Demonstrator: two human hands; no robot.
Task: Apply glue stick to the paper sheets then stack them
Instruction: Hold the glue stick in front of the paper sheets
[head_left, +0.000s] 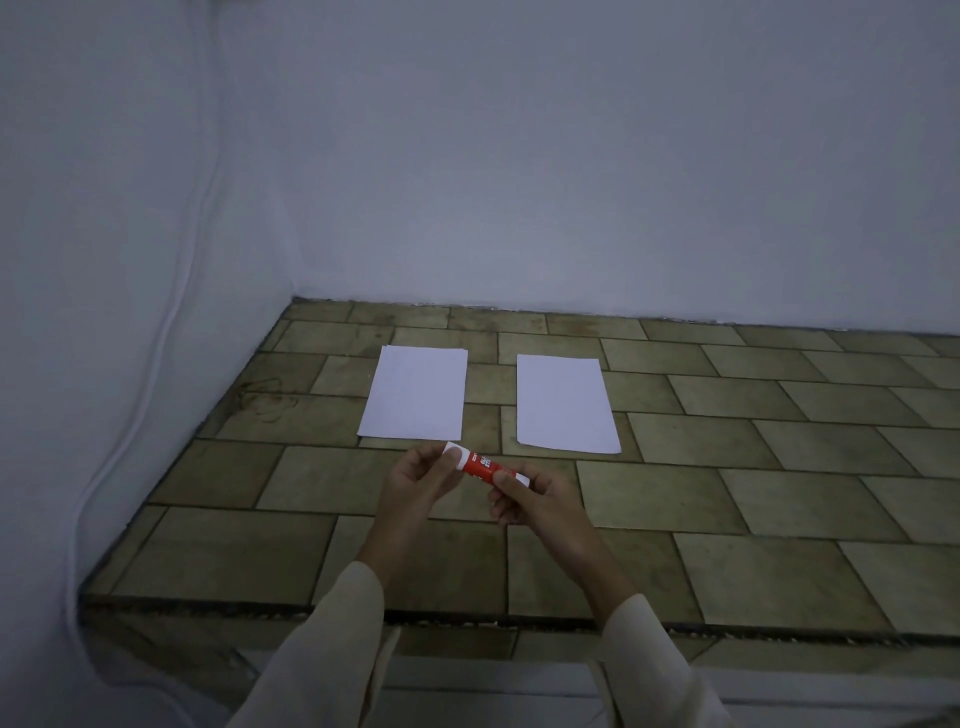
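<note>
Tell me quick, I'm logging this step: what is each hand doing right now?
Left hand: closed on the white cap end of the glue stick.
Right hand: closed on the other end of the same glue stick.

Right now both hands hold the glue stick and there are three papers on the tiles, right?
Not quite. The head view shows two papers, not three: a left paper and a right paper. The rest is right: the left hand and right hand hold the glue stick above the tiles.
</note>
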